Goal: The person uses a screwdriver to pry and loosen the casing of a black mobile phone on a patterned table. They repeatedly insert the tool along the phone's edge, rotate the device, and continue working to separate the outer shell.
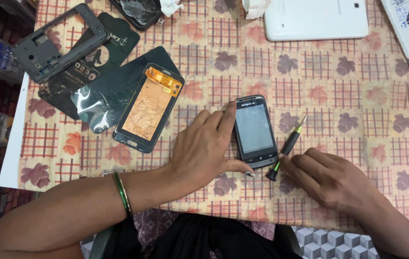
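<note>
Taking the small dark phone (pixel 256 131) near the middle of the table as the landmark: far to its upper left lies a grey plastic phone frame (pixel 56 43) on dark card packaging (pixel 94 62). Nearer, just to the phone's left, a stripped display panel (pixel 148 108) with an orange flex ribbon at its top lies face down, its edge over a shiny dark sheet (pixel 99 103). All rest on a checked tablecloth (pixel 338 91) printed with leaves.

The left hand (pixel 204 146) lies against the phone's left edge, spread moderately, with the forefinger along the side up to the top corner and the thumb tucked at the lower left corner; it braces the phone rather than grasping it. The phone lies flat, screen up, its long axis running away from the person.

Just right of the phone, a slim screwdriver (pixel 287 147) with a black handle and green accents lies slantwise, tip pointing up and away. The right hand (pixel 331 180) has its fingertips pinched on the lower handle end.

Above and right of the phone sits a white tablet (pixel 317 19), back up.

The phone looks light, rigid and smooth-cased, likely to slide on cloth; its glass face seems fragile, so the side edges look the safest hold.
</note>
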